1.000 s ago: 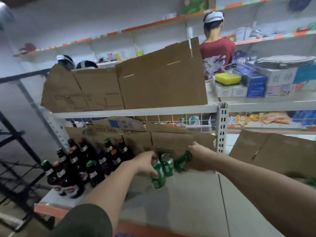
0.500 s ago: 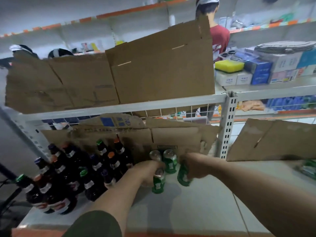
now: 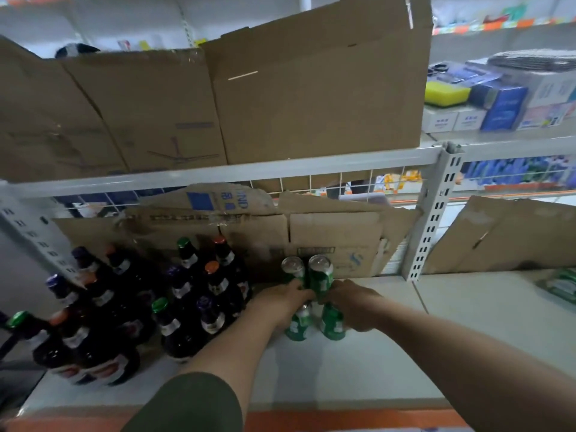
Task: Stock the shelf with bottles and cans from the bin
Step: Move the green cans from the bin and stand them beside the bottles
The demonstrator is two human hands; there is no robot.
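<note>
Two green cans (image 3: pixel 321 275) stand upright at the back of the white shelf (image 3: pixel 358 369), against flattened cardboard. In front of them stand two more. My left hand (image 3: pixel 288 302) grips the left front green can (image 3: pixel 297 325), which rests on the shelf. My right hand (image 3: pixel 352 305) grips the right front green can (image 3: pixel 333 324), also down on the shelf. Both hands cover the tops of these cans. Several dark bottles (image 3: pixel 187 294) with coloured caps stand in rows to the left.
Brown cardboard boxes (image 3: pixel 311 98) sit on the upper shelf above. A white slotted upright (image 3: pixel 431 213) divides the bays. More green packs (image 3: pixel 561 286) lie at the far right. Boxed goods (image 3: pixel 498 104) fill the aisle behind. An orange strip (image 3: pixel 343 420) edges the shelf front.
Both hands moved forward and down, bringing the two cans from the air onto the shelf in front of the two standing cans. The camera moved closer to the shelf.
</note>
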